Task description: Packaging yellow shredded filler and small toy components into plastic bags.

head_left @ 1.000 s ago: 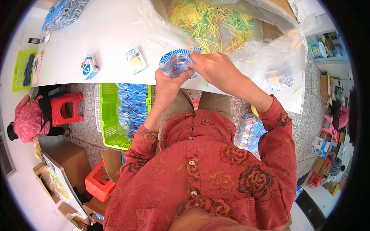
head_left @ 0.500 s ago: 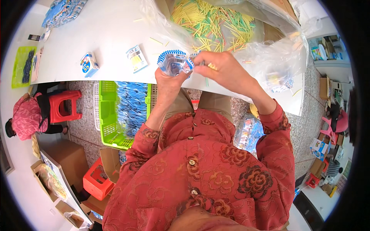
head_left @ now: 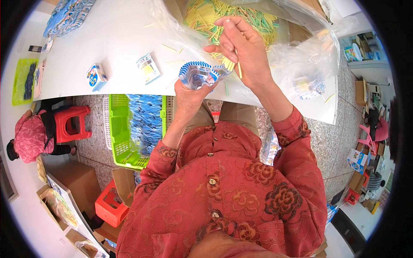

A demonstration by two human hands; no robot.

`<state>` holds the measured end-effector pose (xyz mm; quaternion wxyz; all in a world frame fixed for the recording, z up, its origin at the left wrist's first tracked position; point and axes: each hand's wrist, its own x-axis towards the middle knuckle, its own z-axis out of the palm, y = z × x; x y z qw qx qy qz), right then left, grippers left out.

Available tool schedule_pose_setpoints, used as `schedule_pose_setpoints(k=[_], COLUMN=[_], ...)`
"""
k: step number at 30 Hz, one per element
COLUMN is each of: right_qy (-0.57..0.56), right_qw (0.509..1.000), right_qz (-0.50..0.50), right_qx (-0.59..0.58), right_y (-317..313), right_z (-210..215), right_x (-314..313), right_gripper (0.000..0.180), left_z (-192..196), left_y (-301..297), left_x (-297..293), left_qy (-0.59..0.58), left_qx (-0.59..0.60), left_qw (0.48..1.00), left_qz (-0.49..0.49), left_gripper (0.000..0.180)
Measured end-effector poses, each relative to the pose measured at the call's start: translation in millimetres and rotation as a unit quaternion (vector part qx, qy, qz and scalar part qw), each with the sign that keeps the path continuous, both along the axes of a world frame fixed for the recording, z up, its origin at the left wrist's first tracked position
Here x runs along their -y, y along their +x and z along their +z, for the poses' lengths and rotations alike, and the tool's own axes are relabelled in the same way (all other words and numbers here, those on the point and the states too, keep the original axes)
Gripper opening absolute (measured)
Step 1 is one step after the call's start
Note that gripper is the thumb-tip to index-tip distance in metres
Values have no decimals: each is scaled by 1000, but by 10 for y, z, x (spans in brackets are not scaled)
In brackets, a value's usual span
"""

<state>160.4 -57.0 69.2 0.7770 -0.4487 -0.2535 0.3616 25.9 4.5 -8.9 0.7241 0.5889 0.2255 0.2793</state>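
Note:
My left hand (head_left: 189, 101) grips a small blue-and-white printed plastic bag (head_left: 195, 77) with its mouth spread wide, above the table's near edge. Just right of the bag, my right hand (head_left: 249, 53) is raised with its fingers partly curled. A few thin yellow sticks (head_left: 229, 63) poke out below its fingers, close to the bag's rim. Behind that hand, a heap of yellow, green and pinkish sticks (head_left: 204, 19) lies in a large clear plastic sheet (head_left: 297, 53).
On the white table (head_left: 118, 47) are a small printed packet (head_left: 97, 77), a flat packet (head_left: 148, 69) and stacked blue packaging (head_left: 66, 17). Below its edge, a green crate (head_left: 120, 142) holds blue-wrapped items. A person (head_left: 32, 133) sits by a red stool (head_left: 72, 122) at left.
My right hand has moved up from the bag's rim toward the stick heap, its fingers loosening. Yellow sticks now show below it. The left hand still holds the bag in nearly the same place.

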Motion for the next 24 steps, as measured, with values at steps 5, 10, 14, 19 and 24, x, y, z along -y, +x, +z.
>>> schedule_pose_setpoints(k=[5, 10, 14, 19, 24], right_qy=[-21, -18, -17, -68, -74], right_qw=[995, 997, 999, 996, 996], right_qz=[-1, 7, 7, 10, 24], right_qx=[97, 69, 39, 52, 47], right_y=[-14, -8, -16, -33, 43], right_z=[-45, -31, -13, -69, -121], right_x=[2, -8, 20, 25, 55], right_gripper=[21, 20, 20, 19, 18], left_z=[5, 3, 1, -40, -100], left_y=[-16, -3, -4, -1, -26], left_x=[-3, 3, -23, -21, -33], left_qy=[1, -32, -18, 58, 165], left_qx=[2, 9, 2, -18, -50], left_qw=[1000, 999, 1000, 998, 985], left_qz=[-9, -12, -4, 16, -4], left_gripper=[23, 24, 24, 20, 20])
